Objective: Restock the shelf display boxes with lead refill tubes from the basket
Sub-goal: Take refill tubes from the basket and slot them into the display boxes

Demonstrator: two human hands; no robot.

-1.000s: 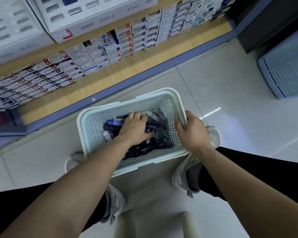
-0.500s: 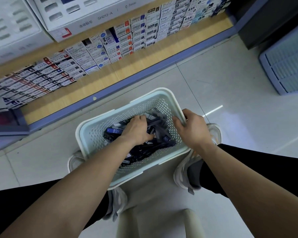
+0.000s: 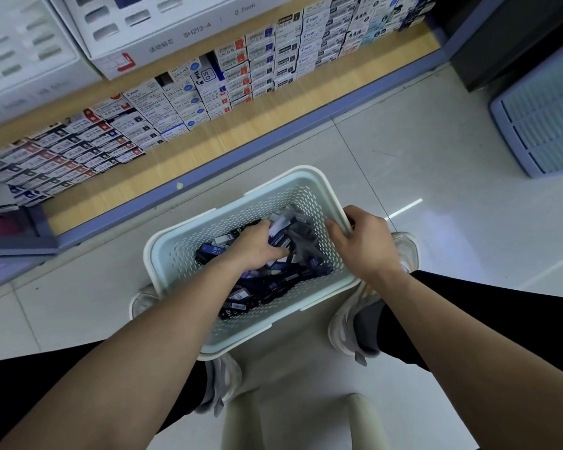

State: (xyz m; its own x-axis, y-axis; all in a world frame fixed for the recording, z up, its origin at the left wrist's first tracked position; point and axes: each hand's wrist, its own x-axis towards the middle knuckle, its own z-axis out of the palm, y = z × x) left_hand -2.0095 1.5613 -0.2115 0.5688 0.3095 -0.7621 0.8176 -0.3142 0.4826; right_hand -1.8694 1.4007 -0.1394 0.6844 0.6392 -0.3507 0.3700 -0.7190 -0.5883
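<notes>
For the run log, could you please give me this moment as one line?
stage: pick | left hand: grips tubes in basket | right hand: holds basket rim

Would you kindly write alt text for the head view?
A left hand grips lead refill tubes inside a pale perforated basket, while the right hand holds its rim. Small boxes fill the shelf beyond.

Glossy pale tiled floor (image 3: 436,177), streak of reflected light (image 3: 405,207) just right of the fingers (image 3: 335,228), blue-edged wooden shelf (image 3: 228,138) beyond them, grey slatted crate (image 3: 540,118) far right, pale stool (image 3: 364,423) behind.
</notes>
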